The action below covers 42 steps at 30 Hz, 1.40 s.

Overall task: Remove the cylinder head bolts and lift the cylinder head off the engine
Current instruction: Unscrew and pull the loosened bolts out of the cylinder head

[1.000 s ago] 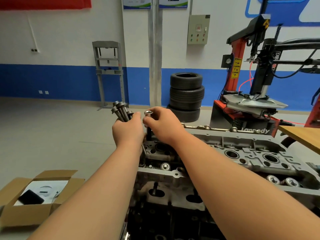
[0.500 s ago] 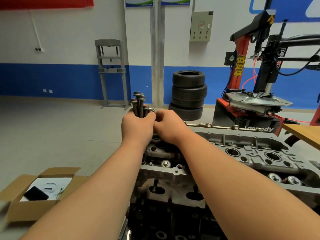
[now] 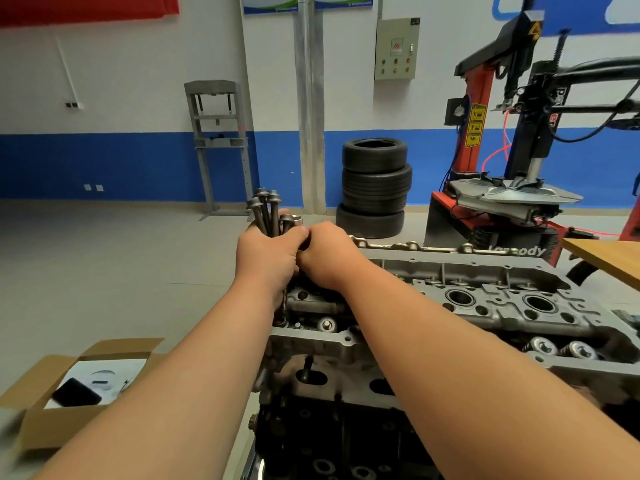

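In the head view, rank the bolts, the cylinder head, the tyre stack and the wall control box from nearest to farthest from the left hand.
1. Bolts: gripped in the left hand.
2. Cylinder head: just below the hand.
3. Tyre stack: standing farther off, to the right.
4. Control box: high on the back wall.

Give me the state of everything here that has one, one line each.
cylinder head bolts, pulled out, bundled upright.
left hand, grips the cylinder head bolts.
right hand, curled against the bundle; its grip is hidden.
cylinder head, seated on the engine, not yet lifted.
cardboard box, flaps open.
tyres, stacked on the floor.
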Tool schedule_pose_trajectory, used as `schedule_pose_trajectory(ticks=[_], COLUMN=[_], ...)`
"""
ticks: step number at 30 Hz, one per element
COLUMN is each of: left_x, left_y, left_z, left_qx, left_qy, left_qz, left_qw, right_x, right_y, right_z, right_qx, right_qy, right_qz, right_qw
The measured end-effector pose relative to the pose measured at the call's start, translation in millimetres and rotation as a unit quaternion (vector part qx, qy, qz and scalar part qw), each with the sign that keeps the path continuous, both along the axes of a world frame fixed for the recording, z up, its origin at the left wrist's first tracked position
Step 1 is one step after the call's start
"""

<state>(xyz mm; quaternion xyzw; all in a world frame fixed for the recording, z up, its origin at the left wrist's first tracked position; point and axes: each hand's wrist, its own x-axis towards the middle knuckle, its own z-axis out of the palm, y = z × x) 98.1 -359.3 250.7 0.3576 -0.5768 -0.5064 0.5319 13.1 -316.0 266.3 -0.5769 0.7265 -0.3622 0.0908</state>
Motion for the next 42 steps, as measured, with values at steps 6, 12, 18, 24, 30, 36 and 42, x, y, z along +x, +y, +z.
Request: schedule_pose_trajectory(ticks=[6, 12, 18, 24, 30, 36, 42], left_x=[-4, 1, 0, 5, 9, 7, 8], left_y=[1, -1, 1, 1, -2, 0, 2], left_z=[3, -1, 1, 1, -1, 0, 2], left_qx=[-0.028, 0.005, -0.037, -0.003, 0.032, 0.011, 0.028], left_qy=[-0.028, 0.026, 0.008, 0.042, 0.068, 0.055, 0.065], left_qz=[0.099, 0.015, 0.041, 0.068, 0.064, 0.013, 0.086], left_qw=[0.994, 1.0, 0.998, 0.997, 0.995, 0.998, 0.994], right_x=[-1, -1, 0, 0, -4, -5, -9], right_y=[-3, 3, 3, 2, 1, -2, 4], right_z=[-1, 2, 0, 0, -2, -3, -4], right_qx=[-0.003, -0.009, -0.014, -0.008, -0.005, -0.087, -0.09], right_qy=[-0.026, -0.019, -0.019, 0.013, -0.012, -0.033, -0.044], right_qz=[-0.046, -0.012, 0.002, -0.015, 0.029, -0.033, 0.034], right_qw=[0.999, 1.0, 1.0, 1.0, 0.999, 0.995, 0.994])
